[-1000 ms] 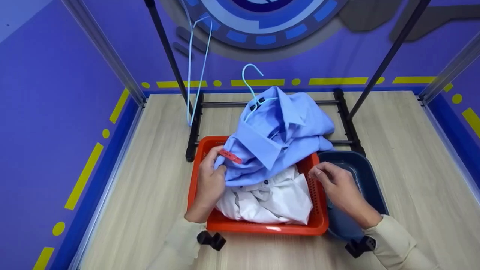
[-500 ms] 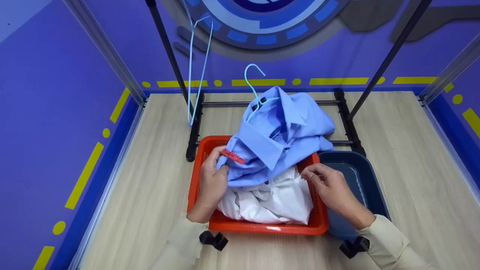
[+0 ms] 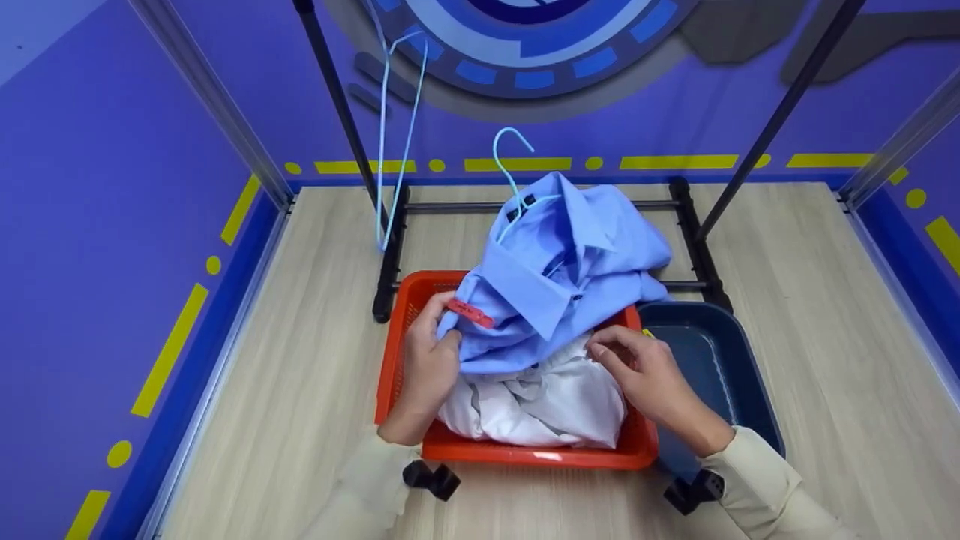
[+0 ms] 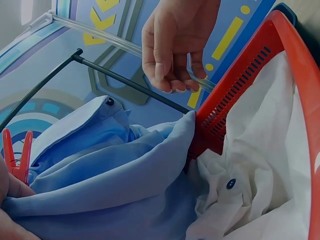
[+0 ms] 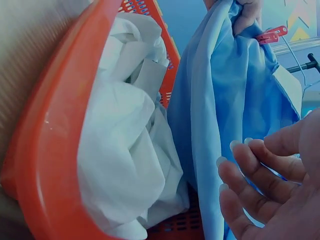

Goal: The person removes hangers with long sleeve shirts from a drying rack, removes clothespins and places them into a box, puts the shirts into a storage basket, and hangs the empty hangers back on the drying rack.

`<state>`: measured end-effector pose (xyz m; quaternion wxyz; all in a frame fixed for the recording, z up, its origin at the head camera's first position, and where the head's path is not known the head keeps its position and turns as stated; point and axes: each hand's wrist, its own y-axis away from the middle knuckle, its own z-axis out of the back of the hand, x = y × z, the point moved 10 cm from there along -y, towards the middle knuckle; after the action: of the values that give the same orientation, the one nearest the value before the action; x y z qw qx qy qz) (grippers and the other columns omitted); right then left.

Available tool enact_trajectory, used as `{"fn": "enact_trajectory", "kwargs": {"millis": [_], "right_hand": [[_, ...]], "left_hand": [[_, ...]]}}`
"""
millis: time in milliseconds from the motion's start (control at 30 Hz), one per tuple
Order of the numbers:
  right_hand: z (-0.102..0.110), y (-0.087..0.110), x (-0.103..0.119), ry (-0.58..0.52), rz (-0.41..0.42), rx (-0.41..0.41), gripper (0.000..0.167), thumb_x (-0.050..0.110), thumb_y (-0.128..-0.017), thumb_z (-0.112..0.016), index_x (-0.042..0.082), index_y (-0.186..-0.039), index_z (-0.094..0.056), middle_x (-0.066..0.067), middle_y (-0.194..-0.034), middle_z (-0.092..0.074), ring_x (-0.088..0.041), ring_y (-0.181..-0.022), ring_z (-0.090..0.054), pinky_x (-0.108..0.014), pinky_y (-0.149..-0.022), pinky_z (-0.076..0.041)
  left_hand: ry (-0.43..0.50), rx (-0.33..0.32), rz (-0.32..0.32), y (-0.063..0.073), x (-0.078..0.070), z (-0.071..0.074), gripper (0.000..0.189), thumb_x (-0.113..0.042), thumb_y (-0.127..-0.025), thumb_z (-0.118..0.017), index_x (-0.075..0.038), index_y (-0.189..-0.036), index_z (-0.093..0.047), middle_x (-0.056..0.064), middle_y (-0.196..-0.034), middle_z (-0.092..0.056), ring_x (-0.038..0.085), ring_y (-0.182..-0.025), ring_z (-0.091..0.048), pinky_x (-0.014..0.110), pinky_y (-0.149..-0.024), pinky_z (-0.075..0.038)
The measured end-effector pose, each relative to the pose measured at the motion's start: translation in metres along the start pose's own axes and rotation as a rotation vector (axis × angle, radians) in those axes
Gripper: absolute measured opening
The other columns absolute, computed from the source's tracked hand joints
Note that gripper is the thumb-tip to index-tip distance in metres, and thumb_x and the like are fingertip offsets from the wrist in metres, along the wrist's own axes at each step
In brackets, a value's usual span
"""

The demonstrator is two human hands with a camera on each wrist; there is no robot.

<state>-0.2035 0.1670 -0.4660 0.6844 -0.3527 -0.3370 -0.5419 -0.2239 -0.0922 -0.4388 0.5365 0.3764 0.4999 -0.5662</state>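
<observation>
A blue collared shirt (image 3: 525, 300) lies over the back of the red basket (image 3: 540, 454), with a light-blue wire hanger (image 3: 504, 169) inside its neck. My left hand (image 3: 431, 364) grips the shirt near its left shoulder. A red clothespin (image 3: 471, 313) sits at those fingers, against the blue cloth; whether it is clipped on cannot be told. My right hand (image 3: 649, 371) hovers over the basket's right side, fingers loosely bent and holding nothing. In the right wrist view its fingertips (image 5: 235, 145) are close to the hanging blue cloth. Below lies a white garment (image 4: 260, 165) with dark buttons.
A dark blue tub (image 3: 705, 337) stands right of the basket, partly behind my right arm. Behind the basket, a black rack (image 3: 694, 240) rests on the wood-look surface. Another light-blue hanger (image 3: 382, 150) hangs at the rack's left. Purple panels enclose the back and sides.
My right hand has moved left, from over the tub's edge to above the white garment. My left hand and the shirt have shifted slightly right.
</observation>
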Motion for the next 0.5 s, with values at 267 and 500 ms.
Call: {"fn": "enact_trajectory", "kwargs": {"millis": [267,500], "right_hand": [[-0.007,-0.001,0.01,-0.086,0.009,0.022,0.014,0.018,-0.096,-0.06,0.011,-0.091,-0.07,0.0,-0.083,-0.069,-0.012,-0.079,-0.063,-0.02,-0.075,-0.052],[-0.018,0.0,0.017,-0.066,0.034,0.081,0.022,0.021,-0.098,-0.056,0.014,-0.082,-0.069,0.004,-0.078,-0.068,-0.012,-0.077,-0.062,-0.024,-0.074,-0.052]], "left_hand": [[0.032,0.023,0.014,0.001,0.0,-0.005,0.048,0.014,-0.083,-0.039,-0.01,-0.118,-0.061,0.007,-0.118,-0.063,0.022,-0.112,-0.055,0.041,-0.104,-0.042],[0.034,0.037,0.017,0.003,0.001,-0.007,0.047,0.013,-0.083,-0.038,-0.009,-0.119,-0.06,0.008,-0.12,-0.062,0.023,-0.113,-0.055,0.044,-0.106,-0.042]]}}
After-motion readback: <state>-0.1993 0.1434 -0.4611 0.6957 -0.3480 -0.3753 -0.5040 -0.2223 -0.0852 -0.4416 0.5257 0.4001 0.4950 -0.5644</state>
